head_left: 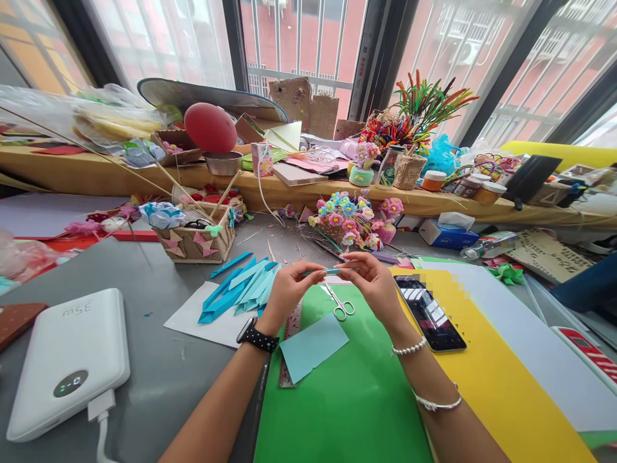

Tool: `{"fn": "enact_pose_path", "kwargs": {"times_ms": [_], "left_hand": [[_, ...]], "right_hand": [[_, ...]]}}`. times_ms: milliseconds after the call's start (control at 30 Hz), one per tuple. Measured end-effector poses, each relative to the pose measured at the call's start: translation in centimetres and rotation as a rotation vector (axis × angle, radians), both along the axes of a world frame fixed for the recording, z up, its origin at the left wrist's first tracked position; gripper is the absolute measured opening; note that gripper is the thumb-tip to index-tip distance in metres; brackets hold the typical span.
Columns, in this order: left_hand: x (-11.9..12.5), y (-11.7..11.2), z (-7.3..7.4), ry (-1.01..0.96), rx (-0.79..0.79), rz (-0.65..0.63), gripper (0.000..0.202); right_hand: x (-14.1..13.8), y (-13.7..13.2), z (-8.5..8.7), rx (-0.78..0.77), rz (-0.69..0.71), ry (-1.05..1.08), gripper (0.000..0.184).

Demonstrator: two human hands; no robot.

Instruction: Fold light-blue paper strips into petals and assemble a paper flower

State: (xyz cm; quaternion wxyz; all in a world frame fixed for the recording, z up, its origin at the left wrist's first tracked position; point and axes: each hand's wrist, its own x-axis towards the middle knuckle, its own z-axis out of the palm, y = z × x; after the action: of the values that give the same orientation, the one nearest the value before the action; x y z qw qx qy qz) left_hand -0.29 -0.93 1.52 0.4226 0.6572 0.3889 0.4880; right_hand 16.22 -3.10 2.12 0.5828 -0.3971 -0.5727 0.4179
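blue paper [314, 347] overlaps ruler [294, 319], near scissors [339, 301]

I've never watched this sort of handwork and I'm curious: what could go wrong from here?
The thin blue strip, pinched in the left hand and right hand, might crease or tear if pulled unevenly.
The scissors lie just below the hands, so a lowered hand could knock them.
The light blue sheet lies loose across the ruler, near the left forearm, and might get brushed askew.

Craft room, probably (scissors [339, 303], blue paper strips [241, 289]).
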Motion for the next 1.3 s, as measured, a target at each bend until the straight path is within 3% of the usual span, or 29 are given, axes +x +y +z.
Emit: {"fn": "enact_pose_path", "kwargs": {"times_ms": [200, 333, 433, 633, 800, 1100, 1300], "left_hand": [[0.23, -0.30, 0.29, 0.157, 0.214, 0.060, 0.012], [0.24, -0.43, 0.37, 0.195, 0.265, 0.080, 0.013], [0.20, -0.39, 0.13, 0.158, 0.201, 0.062, 0.014], [0.22, -0.14, -0.25, -0.133, -0.055, 0.008, 0.023], [0.20, -0.21, 0.06, -0.167, -0.122, -0.002, 0.018], [0.21, -0.24, 0.12, -0.028, 0.031, -0.014, 0.018], [0.18, -0.35, 0.20, 0.155, 0.185, -0.013, 0.015]], "right_hand": [[0.26, 0.03, 0.00, 0.012, -0.072, -0.340, 0.016], [0.04, 0.01, 0.13, -0.001, -0.075, -0.352, 0.016], [-0.04, 0.00, 0.14, -0.009, -0.093, -0.334, 0.015], [0.68, 0.09, 0.23, -0.037, -0.109, -0.299, 0.017], [0.81, 0.16, 0.37, -0.031, -0.089, -0.291, 0.017], [0.45, -0.05, 0.38, 0.016, -0.081, -0.314, 0.015], [0.29, -0.31, 0.81, 0.205, -0.142, -0.559, 0.010]]}}
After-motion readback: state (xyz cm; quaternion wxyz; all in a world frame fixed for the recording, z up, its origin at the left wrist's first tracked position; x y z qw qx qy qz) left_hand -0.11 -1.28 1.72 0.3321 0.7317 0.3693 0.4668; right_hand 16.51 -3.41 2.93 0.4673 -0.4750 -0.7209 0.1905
